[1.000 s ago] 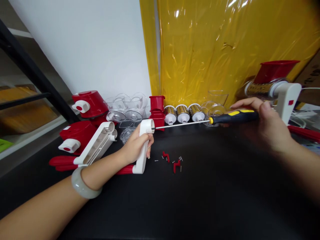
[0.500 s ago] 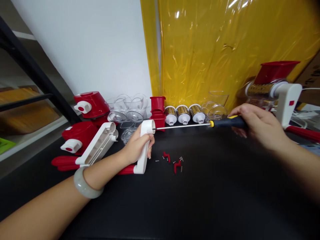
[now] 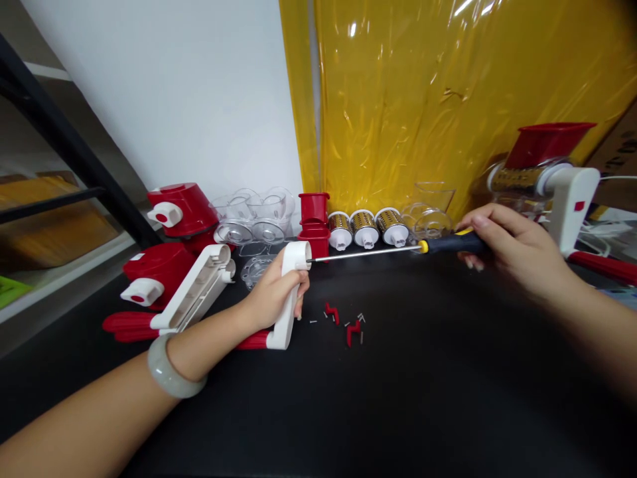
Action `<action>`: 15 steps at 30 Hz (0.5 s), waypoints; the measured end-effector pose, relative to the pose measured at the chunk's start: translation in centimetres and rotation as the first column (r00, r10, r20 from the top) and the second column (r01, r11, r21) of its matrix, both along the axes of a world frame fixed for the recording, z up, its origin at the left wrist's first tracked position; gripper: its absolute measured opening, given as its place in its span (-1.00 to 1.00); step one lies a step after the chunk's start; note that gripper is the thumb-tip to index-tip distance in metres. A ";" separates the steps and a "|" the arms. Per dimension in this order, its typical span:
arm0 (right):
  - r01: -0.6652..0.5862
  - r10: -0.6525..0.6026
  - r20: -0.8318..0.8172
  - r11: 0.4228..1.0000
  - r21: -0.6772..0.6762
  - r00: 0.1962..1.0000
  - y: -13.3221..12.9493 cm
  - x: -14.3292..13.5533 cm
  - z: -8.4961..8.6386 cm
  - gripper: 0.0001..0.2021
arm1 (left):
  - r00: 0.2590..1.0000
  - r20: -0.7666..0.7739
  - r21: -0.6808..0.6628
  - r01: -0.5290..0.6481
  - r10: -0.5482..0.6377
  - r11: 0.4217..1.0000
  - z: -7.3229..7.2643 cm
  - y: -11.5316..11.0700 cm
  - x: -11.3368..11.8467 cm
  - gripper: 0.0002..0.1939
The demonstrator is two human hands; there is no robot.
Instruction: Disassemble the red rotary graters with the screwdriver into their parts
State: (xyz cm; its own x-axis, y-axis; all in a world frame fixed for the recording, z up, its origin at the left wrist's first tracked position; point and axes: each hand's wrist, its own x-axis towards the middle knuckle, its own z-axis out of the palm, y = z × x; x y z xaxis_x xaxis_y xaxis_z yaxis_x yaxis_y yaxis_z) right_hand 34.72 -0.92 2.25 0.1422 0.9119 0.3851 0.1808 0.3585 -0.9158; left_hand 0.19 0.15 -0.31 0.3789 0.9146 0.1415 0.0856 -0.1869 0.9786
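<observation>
My left hand is wrapped round a white crank handle with a red grip, its round end turned to the right. In my right hand is a screwdriver with a dark blue and yellow handle, held level by thumb and fingers. The screwdriver's tip meets the side of the handle's round end; the exact contact is too small to make out. On the black table below lie red bent levers and several small screws.
At left are red grater bases and more white crank handles. Along the back stand clear plastic parts, red hoppers and grater drums. An assembled rotary grater stands at right, before a yellow curtain.
My right hand's fingers have shifted slightly on the screwdriver's handle, which has moved a little left. The crank handle's round end sits slightly lower and further right.
</observation>
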 end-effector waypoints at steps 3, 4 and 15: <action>0.010 -0.001 -0.178 0.999 0.044 0.984 -0.1 -0.4 0.4 -0.65 | 1.000 -0.012 0.002 0.003 -0.003 1.000 0.0 -0.2 0.1 -0.83; 0.030 -0.020 -0.205 0.998 0.046 0.979 -0.1 -0.6 0.5 -0.67 | 1.000 -0.020 0.007 0.005 -0.005 1.000 0.0 -0.3 0.2 -0.83; 0.106 -0.085 -0.220 0.990 0.089 0.972 0.4 -0.2 0.3 -0.70 | 0.996 -0.086 0.017 0.025 -0.024 1.000 0.3 -0.9 0.5 -0.82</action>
